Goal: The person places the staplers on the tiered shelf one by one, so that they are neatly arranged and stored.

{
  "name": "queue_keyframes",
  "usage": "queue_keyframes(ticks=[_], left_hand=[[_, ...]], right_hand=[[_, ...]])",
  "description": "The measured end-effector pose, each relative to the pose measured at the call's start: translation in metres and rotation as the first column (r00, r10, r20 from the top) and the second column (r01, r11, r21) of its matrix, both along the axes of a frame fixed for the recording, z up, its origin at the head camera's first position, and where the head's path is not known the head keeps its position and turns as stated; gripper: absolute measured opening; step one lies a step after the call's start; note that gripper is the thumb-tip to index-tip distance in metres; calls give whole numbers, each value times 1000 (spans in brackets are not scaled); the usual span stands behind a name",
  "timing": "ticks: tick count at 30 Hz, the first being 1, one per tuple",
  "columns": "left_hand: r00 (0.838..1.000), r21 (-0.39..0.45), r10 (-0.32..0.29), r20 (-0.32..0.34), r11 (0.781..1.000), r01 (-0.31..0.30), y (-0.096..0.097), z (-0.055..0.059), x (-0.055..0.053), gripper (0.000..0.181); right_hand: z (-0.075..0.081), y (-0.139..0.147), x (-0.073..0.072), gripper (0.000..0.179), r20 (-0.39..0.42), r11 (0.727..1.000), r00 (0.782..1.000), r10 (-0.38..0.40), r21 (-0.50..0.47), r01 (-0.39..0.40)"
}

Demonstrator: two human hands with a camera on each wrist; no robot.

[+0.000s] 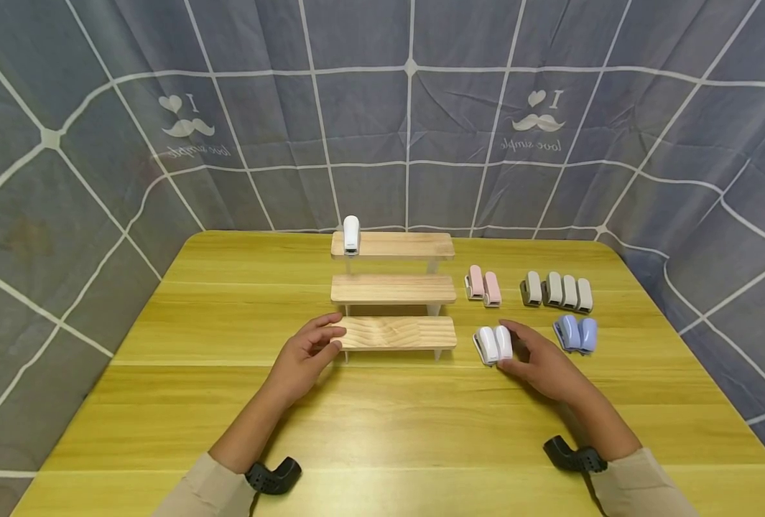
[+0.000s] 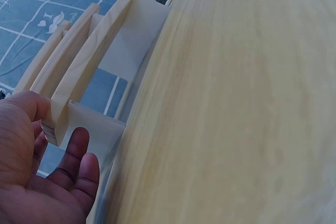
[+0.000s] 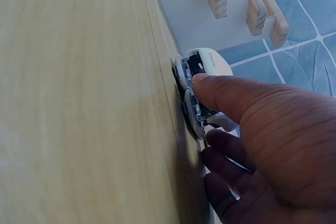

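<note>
A three-step wooden display stand (image 1: 395,332) stands mid-table. My left hand (image 1: 306,357) grips the left end of its lowest board, thumb at the front corner; in the left wrist view, two fingers of that hand (image 2: 39,171) curl free of the wood. To the stand's right, two white mini staplers (image 1: 488,345) sit side by side. My right hand (image 1: 540,360) pinches the right-hand one between thumb and fingers; the right wrist view shows the thumb (image 3: 226,93) against its near end. Another white stapler (image 1: 351,234) rests on the top board's left end.
Two pink staplers (image 1: 483,285) stand right of the middle board. Farther right is a row of several grey staplers (image 1: 569,291), with two blue staplers (image 1: 576,333) in front of them. A grid-patterned curtain (image 1: 369,122) hangs behind the wooden table (image 1: 382,445).
</note>
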State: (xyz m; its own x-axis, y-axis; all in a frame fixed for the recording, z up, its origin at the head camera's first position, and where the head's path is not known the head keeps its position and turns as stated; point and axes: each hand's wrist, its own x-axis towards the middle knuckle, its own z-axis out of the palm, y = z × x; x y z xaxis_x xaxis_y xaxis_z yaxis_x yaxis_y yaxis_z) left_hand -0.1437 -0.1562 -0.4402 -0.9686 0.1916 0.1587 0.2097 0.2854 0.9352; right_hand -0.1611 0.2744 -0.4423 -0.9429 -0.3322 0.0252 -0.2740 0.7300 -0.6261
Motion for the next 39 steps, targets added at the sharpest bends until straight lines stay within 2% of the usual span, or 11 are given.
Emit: queue_keyframes(ticks=[19,31,39], left_hand=[[1000,4,1,5,1000,-1,0,1,0,22],[1000,9,-1,18,1000,1,1,1,-1,24],[1000,3,16,26,1000,-16,2,1,0,24]], right_hand=[[1,2,1,72,-32,999,999,-31,6,31],[3,1,-2,70,-61,993,996,-69,-101,62],[15,-3,-1,71,-46,988,993,-111,-112,105]])
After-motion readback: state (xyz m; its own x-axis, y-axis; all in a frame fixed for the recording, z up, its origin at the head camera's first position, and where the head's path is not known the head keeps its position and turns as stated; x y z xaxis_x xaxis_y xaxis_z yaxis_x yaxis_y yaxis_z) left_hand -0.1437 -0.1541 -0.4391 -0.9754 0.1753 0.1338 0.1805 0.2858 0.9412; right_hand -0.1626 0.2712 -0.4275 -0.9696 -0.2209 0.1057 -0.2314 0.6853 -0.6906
